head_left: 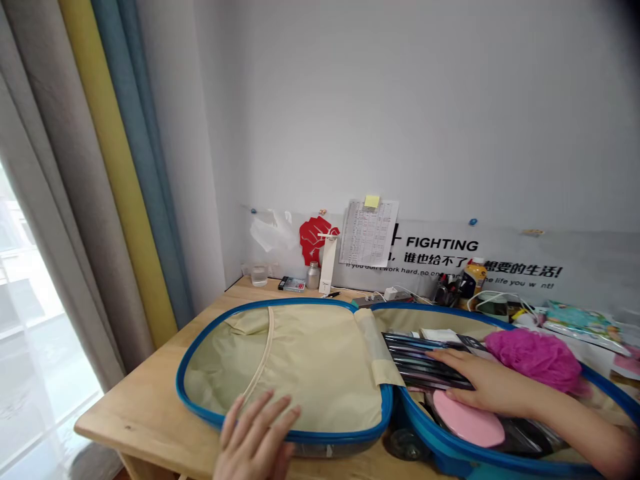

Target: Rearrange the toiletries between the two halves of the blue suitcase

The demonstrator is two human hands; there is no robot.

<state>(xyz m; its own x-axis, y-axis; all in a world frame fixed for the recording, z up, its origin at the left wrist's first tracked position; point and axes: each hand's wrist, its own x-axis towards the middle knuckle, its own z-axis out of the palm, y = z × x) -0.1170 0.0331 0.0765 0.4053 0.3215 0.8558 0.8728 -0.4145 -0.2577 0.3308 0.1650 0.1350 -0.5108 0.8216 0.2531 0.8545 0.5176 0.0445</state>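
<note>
R hand (467,375) is touching black pack (414,362), lower R of frame, length running L-R; grip unclear. L hand (257,430) is hanging empty, btm ctr.

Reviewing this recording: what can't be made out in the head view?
All in the head view:
- Left hand: wrist cut off by the bottom edge.
- Suitcase: right end cut off by the right edge.
- Whatever lies under the glossy dark pack: hidden by it and the right hand.
- Banner: some lettering behind the yellow bottle and printed sheet.
- Sheet's text: too small.
</note>
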